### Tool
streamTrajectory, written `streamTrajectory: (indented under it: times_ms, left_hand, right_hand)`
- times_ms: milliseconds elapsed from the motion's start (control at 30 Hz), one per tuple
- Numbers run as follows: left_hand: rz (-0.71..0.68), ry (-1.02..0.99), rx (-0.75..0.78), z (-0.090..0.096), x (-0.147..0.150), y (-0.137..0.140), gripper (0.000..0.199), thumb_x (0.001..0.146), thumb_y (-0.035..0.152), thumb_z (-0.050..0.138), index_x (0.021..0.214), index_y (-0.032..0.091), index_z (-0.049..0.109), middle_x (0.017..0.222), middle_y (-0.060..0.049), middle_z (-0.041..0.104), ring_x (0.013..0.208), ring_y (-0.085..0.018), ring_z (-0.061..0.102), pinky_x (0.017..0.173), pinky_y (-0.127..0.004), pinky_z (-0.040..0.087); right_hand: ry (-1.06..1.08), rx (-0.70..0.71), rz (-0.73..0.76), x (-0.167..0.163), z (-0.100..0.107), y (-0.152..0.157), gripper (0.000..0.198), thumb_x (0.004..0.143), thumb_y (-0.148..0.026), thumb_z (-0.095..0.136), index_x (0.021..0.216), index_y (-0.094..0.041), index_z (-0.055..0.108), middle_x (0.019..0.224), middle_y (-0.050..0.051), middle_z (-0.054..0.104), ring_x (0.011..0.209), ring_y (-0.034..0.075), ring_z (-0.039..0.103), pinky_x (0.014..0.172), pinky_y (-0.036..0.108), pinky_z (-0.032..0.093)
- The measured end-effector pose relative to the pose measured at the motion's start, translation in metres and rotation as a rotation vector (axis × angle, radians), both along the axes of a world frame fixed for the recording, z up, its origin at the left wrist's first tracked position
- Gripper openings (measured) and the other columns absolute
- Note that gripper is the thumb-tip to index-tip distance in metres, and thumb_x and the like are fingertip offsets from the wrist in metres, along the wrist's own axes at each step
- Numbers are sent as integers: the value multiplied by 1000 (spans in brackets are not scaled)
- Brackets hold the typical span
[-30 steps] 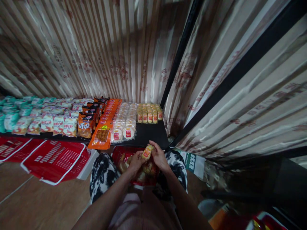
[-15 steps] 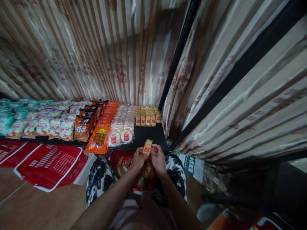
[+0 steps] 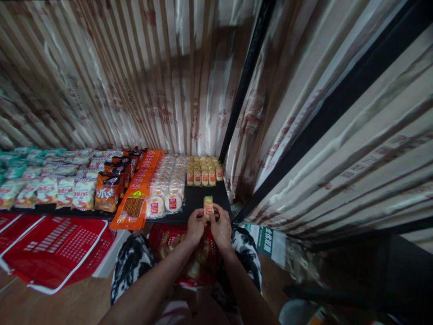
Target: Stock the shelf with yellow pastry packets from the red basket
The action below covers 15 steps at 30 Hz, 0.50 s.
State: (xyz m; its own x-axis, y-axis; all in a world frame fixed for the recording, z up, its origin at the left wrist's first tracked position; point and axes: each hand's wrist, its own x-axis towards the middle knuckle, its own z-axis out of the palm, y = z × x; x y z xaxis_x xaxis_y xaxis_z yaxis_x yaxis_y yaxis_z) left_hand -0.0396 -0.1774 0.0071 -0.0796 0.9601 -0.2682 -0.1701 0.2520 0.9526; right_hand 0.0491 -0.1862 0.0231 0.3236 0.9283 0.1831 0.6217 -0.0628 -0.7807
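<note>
Between my two hands I hold a small yellow snack packet (image 3: 208, 206) with a red label, upright above the shelf's front edge. My left hand (image 3: 196, 226) pinches its left side, and my right hand (image 3: 221, 227) grips its right side. Behind it on the black shelf (image 3: 216, 193) stand rows of matching yellow packets (image 3: 203, 175). Below my wrists, a red basket (image 3: 156, 233) between my knees holds more packets, partly hidden by my arms.
Left along the shelf lie round white cakes in clear wrap (image 3: 173, 203), orange snack bags (image 3: 130, 206), black-and-orange bags (image 3: 107, 193) and white bags (image 3: 83, 194). Red baskets (image 3: 64, 248) stand below left. A black post (image 3: 241, 90) rises at the shelf's right corner, before a curtain (image 3: 162, 81).
The yellow packet has turned from tilted to nearly upright in my fingers. My view has shifted slightly, so the shelf appears lower and further left.
</note>
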Motion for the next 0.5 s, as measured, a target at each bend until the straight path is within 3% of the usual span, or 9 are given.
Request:
streamTrajectory:
  times_ms: [233,500]
  left_hand:
    - [-9,251,31,-4,3,23,17,73,14,54,83,19,67,85,-4,65,82,-16,58,81,-27,44]
    - [-19,366,60,-8,14,47,21,75,16,51,83,20,70,88,-5,63,85,-17,57,84,-27,41]
  right_hand:
    - [-52,-31,-65,5,-5,13,41,79,-27,40,116,-22,56,97,7,55,67,15,56,69,30,46]
    - [-39,-22,-122,10,-17,30,47,80,-29,39,124,-21,52,103,11,56,82,21,57,73,32,46]
